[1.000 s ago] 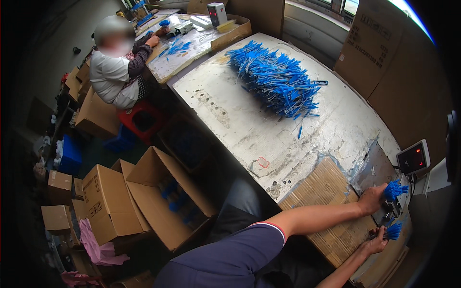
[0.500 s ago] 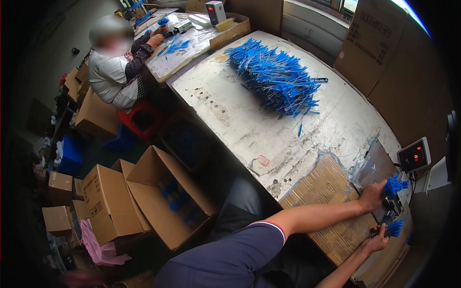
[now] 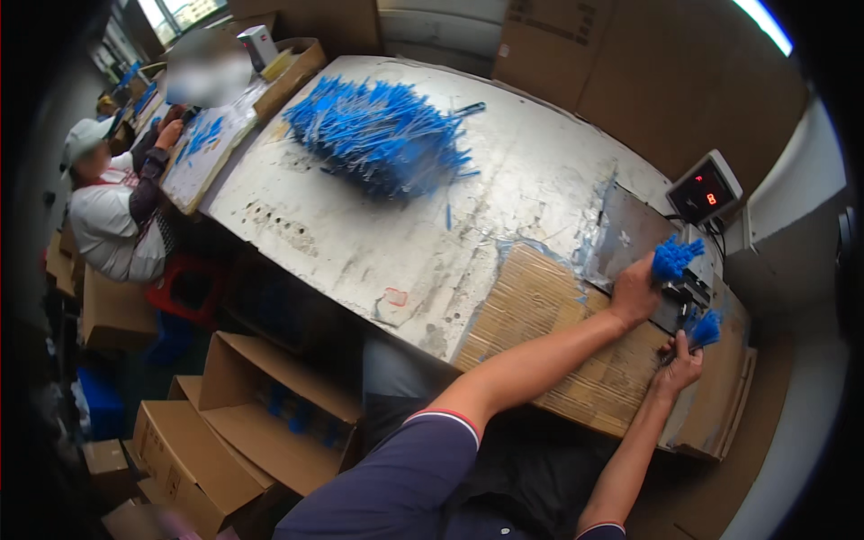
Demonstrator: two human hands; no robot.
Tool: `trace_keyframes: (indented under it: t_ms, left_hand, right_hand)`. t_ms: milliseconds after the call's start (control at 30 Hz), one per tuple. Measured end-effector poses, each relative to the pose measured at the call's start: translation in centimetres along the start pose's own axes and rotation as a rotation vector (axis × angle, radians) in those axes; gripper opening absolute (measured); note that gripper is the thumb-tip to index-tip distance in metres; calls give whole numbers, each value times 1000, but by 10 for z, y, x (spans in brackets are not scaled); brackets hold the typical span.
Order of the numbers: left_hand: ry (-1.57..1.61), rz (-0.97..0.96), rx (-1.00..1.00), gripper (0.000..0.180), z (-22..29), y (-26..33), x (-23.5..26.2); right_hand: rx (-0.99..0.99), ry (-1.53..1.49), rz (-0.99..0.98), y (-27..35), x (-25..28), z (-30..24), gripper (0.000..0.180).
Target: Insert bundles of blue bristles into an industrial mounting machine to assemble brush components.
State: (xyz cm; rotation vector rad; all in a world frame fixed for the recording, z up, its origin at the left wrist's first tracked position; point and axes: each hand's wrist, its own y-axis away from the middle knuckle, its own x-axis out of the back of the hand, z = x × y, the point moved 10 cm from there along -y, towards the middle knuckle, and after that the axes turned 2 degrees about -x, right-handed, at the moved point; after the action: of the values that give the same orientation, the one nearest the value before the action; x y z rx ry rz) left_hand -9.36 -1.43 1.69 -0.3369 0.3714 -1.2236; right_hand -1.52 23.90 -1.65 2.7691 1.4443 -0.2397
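My left hand [image 3: 634, 292] is closed around a bundle of thin blue sticks [image 3: 677, 258], their blue ends fanning out past my fingers. My right hand [image 3: 681, 367], nearer to me, grips a second blue bundle [image 3: 705, 328] with a finer, brush-like tip. Both bundles are beside a small metal machine [image 3: 691, 292] at the table's right end, partly covered by my hands and the sticks. Across the table lies a large heap of similar blue sticks [image 3: 373, 135] with thin pale stems. The sticks' exact kind cannot be made out.
A display box with red digits [image 3: 704, 187] stands behind the machine. Ribbed cardboard [image 3: 531, 306] covers the table [image 3: 360, 261] near my left forearm. Open cartons [image 3: 270, 369] stand on the floor at the left. Another person [image 3: 112, 216] works at the adjoining table.
The view has swung to the right, so the table and heap appear farther left. Both hands remain by the machine with their bundles, and the right hand has come slightly closer to it.
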Motion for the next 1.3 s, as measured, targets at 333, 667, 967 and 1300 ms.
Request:
trace_keyframes:
  t_ms: [333,667,967,1300]
  left_hand:
    - [121,-12,163,12,-24,2,-4]
    - [77,-1,165,15,-20,1,-3]
    - [-15,34,132,11,-18,1,5]
    - [-11,26,140,8,-13,1,4]
  right_hand:
    - [-142,-40,-1,-1,-8,-14,18]
    - [-149,89,-22,-3,-26,-18,22]
    - [-167,133,34,-12,-26,-12,21]
    - [-178,105,61,-10,-25,-13,20]
